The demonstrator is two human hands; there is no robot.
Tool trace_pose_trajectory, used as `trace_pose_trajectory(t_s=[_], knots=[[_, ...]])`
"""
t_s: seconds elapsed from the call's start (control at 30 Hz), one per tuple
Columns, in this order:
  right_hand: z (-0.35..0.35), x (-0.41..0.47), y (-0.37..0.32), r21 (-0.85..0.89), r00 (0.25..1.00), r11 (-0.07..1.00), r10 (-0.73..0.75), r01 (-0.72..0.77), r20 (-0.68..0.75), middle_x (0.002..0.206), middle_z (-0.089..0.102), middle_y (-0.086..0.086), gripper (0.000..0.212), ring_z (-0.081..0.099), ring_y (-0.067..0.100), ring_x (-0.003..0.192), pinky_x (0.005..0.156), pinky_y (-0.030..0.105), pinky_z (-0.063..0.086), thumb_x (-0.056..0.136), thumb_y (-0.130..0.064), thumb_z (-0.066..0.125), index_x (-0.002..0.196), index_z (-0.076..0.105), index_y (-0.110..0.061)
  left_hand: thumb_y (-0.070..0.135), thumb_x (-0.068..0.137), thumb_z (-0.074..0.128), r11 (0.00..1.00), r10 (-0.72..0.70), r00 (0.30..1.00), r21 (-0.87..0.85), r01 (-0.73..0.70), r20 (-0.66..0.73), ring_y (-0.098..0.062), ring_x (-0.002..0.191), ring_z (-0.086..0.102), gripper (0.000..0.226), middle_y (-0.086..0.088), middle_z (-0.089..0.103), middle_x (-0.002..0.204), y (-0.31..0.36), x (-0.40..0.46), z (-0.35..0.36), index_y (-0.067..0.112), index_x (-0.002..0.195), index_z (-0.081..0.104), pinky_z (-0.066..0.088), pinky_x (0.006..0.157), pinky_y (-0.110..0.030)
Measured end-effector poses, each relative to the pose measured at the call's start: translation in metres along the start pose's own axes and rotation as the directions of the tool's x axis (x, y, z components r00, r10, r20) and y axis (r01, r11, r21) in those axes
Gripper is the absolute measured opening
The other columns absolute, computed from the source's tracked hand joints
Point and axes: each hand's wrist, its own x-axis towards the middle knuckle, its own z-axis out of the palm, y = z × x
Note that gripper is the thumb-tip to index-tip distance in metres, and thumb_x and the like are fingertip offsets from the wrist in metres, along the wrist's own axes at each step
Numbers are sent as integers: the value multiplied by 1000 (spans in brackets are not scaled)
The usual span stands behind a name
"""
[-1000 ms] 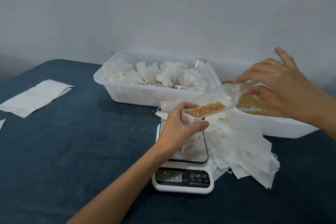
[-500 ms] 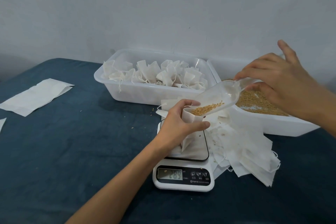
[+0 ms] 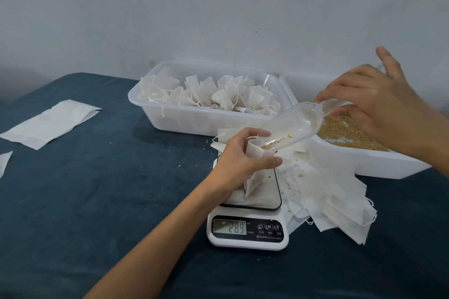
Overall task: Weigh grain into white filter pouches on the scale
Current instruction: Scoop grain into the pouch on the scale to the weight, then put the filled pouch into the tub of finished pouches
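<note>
— What do we have in our hands?

— Our left hand (image 3: 239, 158) is curled round a pouch (image 3: 255, 153), a limp white filter bag whose mouth it holds open above the scale (image 3: 247, 228); the bag's bottom corner hangs down to the platform. Our right hand (image 3: 374, 104) pinches the handle of a clear scoop (image 3: 291, 126), little finger raised, and the scoop's lip rests in the pouch mouth.

— And the grain?

— Only a few tan kernels of grain (image 3: 277, 142) lie along the scoop's lower lip. A second ago a full heap sat there; since then we have tipped the scoop steeper and most has gone. The display reads 28.9, as it did half a second ago.

— What lies around that?

— Just right of the scale is a loose pile (image 3: 335, 194) of flat empty bags. Behind them, at the table's far right, a white tub (image 3: 379, 165) holds the grain stock. Left of it, a second tub (image 3: 194, 121) is packed with tied-off bags. Two flat white sheets (image 3: 51, 124) lie near the left edge of the dark blue table (image 3: 97, 201). A plain pale wall (image 3: 218, 7) runs behind.
</note>
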Motion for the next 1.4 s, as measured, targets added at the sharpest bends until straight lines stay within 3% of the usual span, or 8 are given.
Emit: trace_pose_trajectory(t_s=[0.13, 0.43, 0.63, 0.87, 0.93, 1.07, 1.3, 1.4], knots=[[0, 0, -1, -3, 999, 1000, -8, 8, -31, 100, 70, 5, 33, 62, 37, 102, 119, 67, 9, 80, -4, 75, 112, 74, -15, 4, 83, 86, 999, -11, 1000, -36, 11, 10, -19, 84, 66, 54, -20, 75, 114, 3, -1, -1, 18, 129, 63, 50, 67, -26], [4, 1, 4, -102, 982, 989, -117, 103, -146, 102, 70, 7, 27, 61, 36, 100, 118, 67, 10, 93, -18, 56, 111, 75, -13, 4, 82, 86, 998, 1, 1000, -64, 1, 21, -16, 81, 65, 53, -20, 75, 112, 0, 1, -3, 17, 129, 64, 51, 68, -22], [8, 2, 9, -171, 950, 973, -197, 158, -242, 108, 69, 4, 25, 59, 33, 102, 117, 69, 11, 91, -8, 68, 114, 72, -17, 2, 81, 86, 996, 2, 999, -87, 1, 32, -16, 89, 71, 56, -16, 77, 114, -1, 2, -4, 16, 131, 63, 57, 77, -22], [17, -15, 25, 94, 981, 987, 140, -128, -136, 111, 70, 5, 21, 60, 31, 104, 119, 56, 20, 92, -10, 69, 112, 69, -18, 7, 82, 87, 997, 12, 999, -82, -9, 38, -10, 90, 73, 52, -3, 79, 110, -1, 3, -6, 18, 127, 65, 57, 76, -21], [29, -24, 39, 237, 929, 906, 368, -350, -37, 114, 71, 6, 25, 63, 31, 104, 106, 50, 40, 91, -15, 71, 115, 67, -19, 7, 83, 86, 998, 9, 999, -66, -6, 47, -9, 91, 73, 52, -1, 79, 109, -1, 3, -6, 19, 128, 65, 56, 79, -23], [65, -35, 65, 205, 712, 682, 674, -702, 195, 108, 73, 9, 28, 65, 27, 94, 85, 35, 44, 86, -19, 79, 111, 69, -11, 7, 88, 81, 999, -2, 996, -38, 5, 95, -9, 94, 73, 48, 0, 80, 109, 0, 2, -6, 19, 130, 62, 56, 82, -27], [116, -24, 73, -68, 384, 502, 736, -862, 558, 81, 74, 12, 25, 69, 29, 76, 79, 39, 56, 84, -26, 81, 93, 74, -5, 8, 97, 71, 1000, 11, 996, -21, -9, 90, -13, 95, 71, 33, -2, 81, 108, 0, 1, -7, 13, 128, 61, 55, 72, -20], [126, -18, 70, -130, 344, 516, 717, -847, 606, 87, 73, 14, 26, 68, 30, 79, 80, 40, 57, 82, -23, 82, 93, 71, -2, 7, 104, 59, 999, 23, 996, -31, -20, 84, -12, 95, 72, 21, -6, 81, 107, -3, 2, -7, 6, 125, 63, 57, 71, -22]])
